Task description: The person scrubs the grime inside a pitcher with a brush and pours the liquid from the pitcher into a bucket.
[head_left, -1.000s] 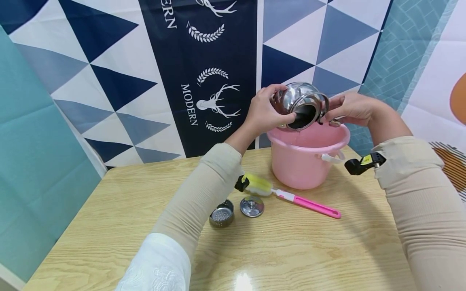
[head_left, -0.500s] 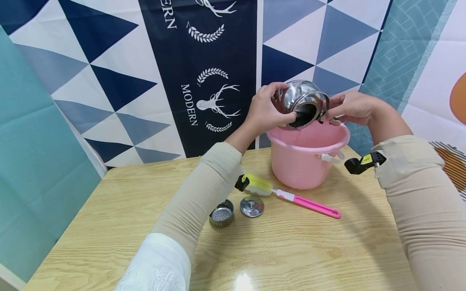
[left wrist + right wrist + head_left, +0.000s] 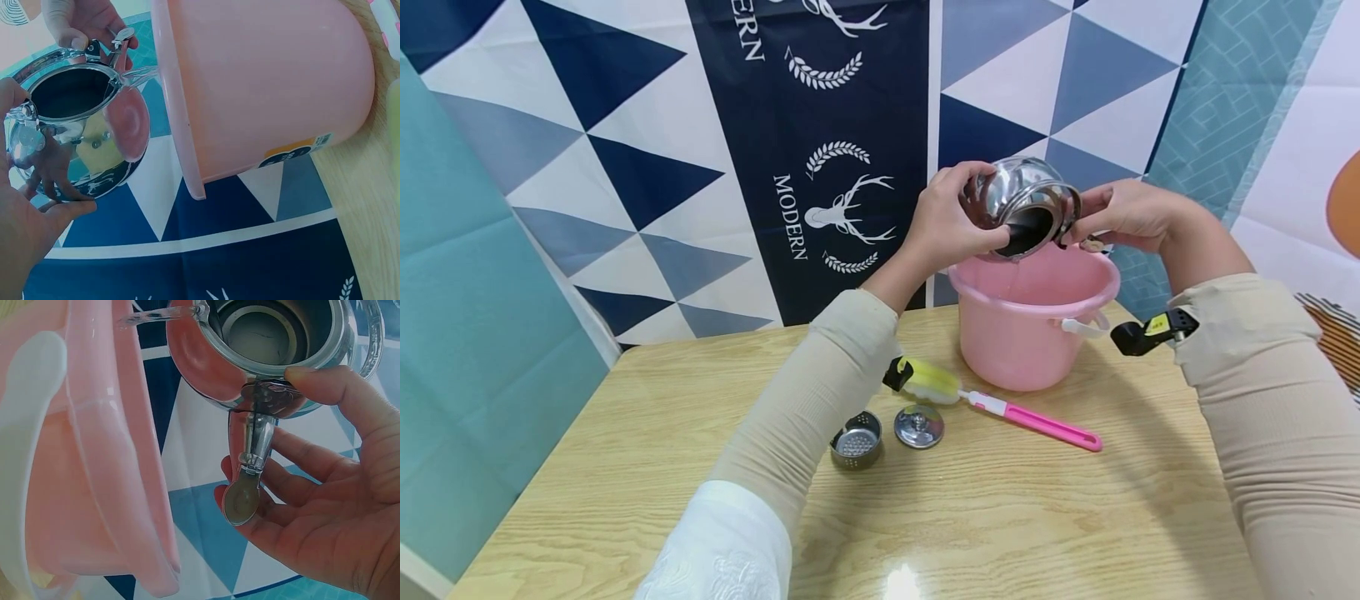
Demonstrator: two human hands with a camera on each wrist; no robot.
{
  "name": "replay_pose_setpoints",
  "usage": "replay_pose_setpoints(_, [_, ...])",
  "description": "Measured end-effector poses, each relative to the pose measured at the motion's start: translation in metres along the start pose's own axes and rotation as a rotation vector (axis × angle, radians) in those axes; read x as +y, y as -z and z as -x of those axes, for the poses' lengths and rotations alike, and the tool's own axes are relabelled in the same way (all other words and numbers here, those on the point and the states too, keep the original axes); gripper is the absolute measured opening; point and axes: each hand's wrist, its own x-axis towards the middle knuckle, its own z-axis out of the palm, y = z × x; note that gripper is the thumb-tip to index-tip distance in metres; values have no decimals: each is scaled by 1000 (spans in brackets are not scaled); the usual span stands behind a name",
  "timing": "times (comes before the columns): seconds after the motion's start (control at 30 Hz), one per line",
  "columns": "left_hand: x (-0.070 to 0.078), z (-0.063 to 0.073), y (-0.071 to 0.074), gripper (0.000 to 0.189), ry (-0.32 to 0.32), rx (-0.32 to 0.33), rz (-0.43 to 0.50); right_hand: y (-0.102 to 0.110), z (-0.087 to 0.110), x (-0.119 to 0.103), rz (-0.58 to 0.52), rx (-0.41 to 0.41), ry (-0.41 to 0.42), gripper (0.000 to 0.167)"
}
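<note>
Above the pink bucket [image 3: 1018, 343] a shiny steel teapot [image 3: 1013, 178] is tilted with its dark mouth toward me. My left hand [image 3: 951, 215] grips its left side, thumb by the rim. On the other side my right hand [image 3: 1129, 215] holds the pot at its spout [image 3: 255, 440], the thumb at the rim and the fingers behind the spout in the right wrist view. A clear stream of water [image 3: 156, 315] runs from the rim toward the bucket. In the left wrist view the teapot [image 3: 94, 147] hangs beside the bucket, its hoop handle [image 3: 47, 62] folded over.
On the wooden table [image 3: 1000, 525] a bottle brush with a pink handle [image 3: 1045, 422] and yellow sponge head [image 3: 931, 379] lies before the bucket. Nearer me are a round steel lid [image 3: 919, 426] and a perforated strainer cup [image 3: 857, 446]. A patterned cloth wall [image 3: 662, 150] stands behind.
Both hands have lifted the teapot slightly, its tilt much the same. Water keeps running into the bucket. The things on the table have not moved.
</note>
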Motion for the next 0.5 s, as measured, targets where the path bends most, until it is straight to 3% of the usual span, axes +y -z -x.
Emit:
replay_pose_setpoints(0.33, [2,-1,2,66,-31,8,-10,0,0,-5,11,11,-14,24])
replay_pose_setpoints(0.5, [2,1,2,66,-38,5,-10,-3,1,-5,5,27,-14,36])
